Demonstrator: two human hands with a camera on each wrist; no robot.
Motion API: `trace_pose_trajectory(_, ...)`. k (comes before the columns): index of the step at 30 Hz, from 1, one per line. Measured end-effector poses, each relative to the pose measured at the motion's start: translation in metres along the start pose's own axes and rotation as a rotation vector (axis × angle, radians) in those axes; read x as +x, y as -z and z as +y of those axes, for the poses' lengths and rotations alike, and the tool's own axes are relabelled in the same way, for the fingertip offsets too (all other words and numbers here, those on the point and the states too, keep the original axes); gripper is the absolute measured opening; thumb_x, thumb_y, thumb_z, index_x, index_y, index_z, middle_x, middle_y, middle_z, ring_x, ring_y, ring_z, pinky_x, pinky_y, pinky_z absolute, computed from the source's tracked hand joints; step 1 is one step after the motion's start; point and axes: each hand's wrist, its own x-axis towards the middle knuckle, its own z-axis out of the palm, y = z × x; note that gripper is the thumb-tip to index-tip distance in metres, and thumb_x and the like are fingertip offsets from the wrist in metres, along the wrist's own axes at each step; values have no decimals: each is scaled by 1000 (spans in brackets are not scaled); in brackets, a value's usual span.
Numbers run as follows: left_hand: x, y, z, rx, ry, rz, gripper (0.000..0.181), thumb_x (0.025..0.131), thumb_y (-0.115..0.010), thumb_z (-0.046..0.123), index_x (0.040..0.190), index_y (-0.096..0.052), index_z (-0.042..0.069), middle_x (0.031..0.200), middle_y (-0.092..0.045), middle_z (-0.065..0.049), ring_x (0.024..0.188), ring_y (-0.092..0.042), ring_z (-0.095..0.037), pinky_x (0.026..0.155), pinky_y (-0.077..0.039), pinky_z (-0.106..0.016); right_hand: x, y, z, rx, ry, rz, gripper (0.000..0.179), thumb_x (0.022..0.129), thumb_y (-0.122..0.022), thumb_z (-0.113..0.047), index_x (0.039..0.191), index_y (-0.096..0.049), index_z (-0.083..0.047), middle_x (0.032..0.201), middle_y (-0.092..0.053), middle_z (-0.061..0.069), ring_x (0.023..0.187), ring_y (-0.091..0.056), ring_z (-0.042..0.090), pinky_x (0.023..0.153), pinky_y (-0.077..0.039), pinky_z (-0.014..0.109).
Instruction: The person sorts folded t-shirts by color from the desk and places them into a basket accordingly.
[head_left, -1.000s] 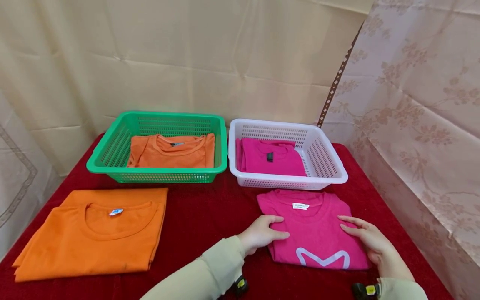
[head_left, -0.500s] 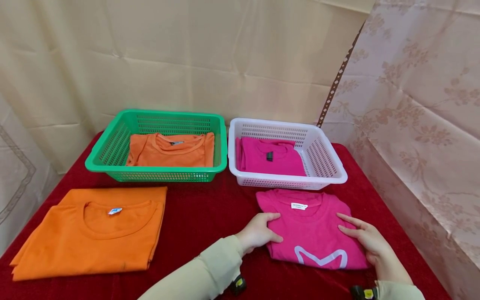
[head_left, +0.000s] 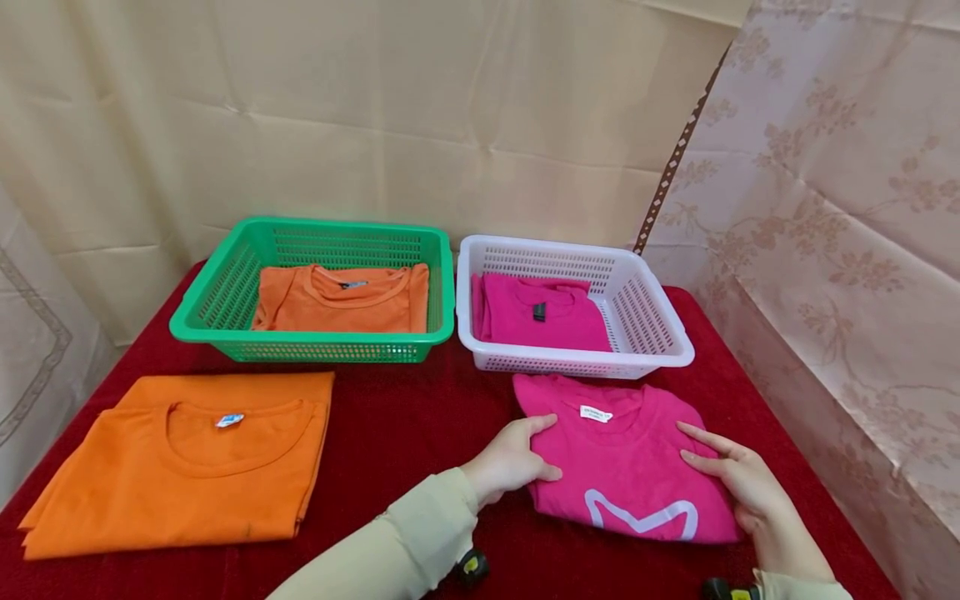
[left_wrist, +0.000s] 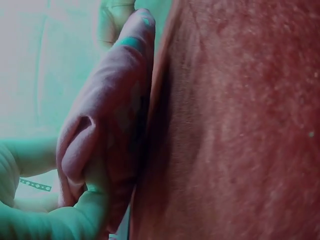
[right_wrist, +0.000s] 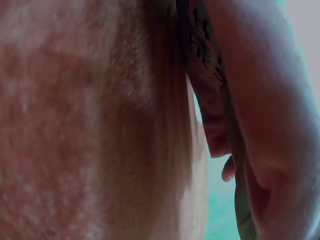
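Note:
A folded pink T-shirt (head_left: 618, 450) with a white neck label and a pale outline print lies between both hands, in front of the white basket. My left hand (head_left: 510, 454) grips its left side, with thumb and a finger on top. In the left wrist view other fingers (left_wrist: 95, 200) curl beneath the folded edge of the shirt (left_wrist: 107, 95). My right hand (head_left: 746, 479) holds the right side, two fingers resting on top; its thumb is hidden. The right wrist view shows a gap between part of the shirt and the tablecloth (right_wrist: 65, 125).
Behind the shirt, a white basket (head_left: 581, 360) holds folded pink clothing (head_left: 551, 321). To its left, a green basket (head_left: 315, 339) contains a folded orange shirt (head_left: 352, 304). Another folded orange T-shirt (head_left: 225, 508) lies front left on the red tablecloth (head_left: 405, 433). Curtains stand behind and right.
My left hand has shifted slightly left and taken hold of the pink T-shirt's edge. The shirt's left upper part has risen a little. The right hand has hardly moved.

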Motion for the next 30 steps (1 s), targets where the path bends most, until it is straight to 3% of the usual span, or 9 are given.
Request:
trace_pose_trajectory(11, -20, 15, 16, 21, -20, -31, 72, 82, -75, -1, 148, -46, 6, 150, -45, -11, 132, -44, -28, 108, -43, -46, -18, -9, -16, 36, 63, 10, 35, 94, -67, -20, 117, -70, -47, 106, -57, -26, 97, -62, -2, 81, -59, 28)
trace_pose_trajectory(18, -35, 22, 29, -6, -74, -73, 72, 83, -73, -3, 148, -44, 6, 148, -46, -13, 127, -48, -25, 104, -47, -42, -30, -13, -28, 94, 116, 0, 36, 95, -66, -15, 119, -71, -41, 105, -65, -25, 96, -65, 1, 77, -60, 29)
trace_pose_trajectory(25, -50, 29, 42, -71, -126, -124, 73, 84, -71, -3, 150, -41, 5, 139, -53, -15, 113, -61, -20, 89, -55, -29, -43, -15, -40, 106, 153, -1, 36, 96, -64, -14, 120, -71, -39, 106, -67, -24, 93, -67, 4, 75, -61, 30)
trace_pose_trajectory(30, -53, 38, 53, -98, -169, -160, 73, 86, -68, -4, 152, -38, 5, 139, -52, -17, 113, -62, -20, 89, -57, -30, -49, -14, -54, 155, 214, -2, 37, 97, -61, -9, 117, -72, -39, 105, -69, -20, 85, -70, 8, 70, -61, 29)
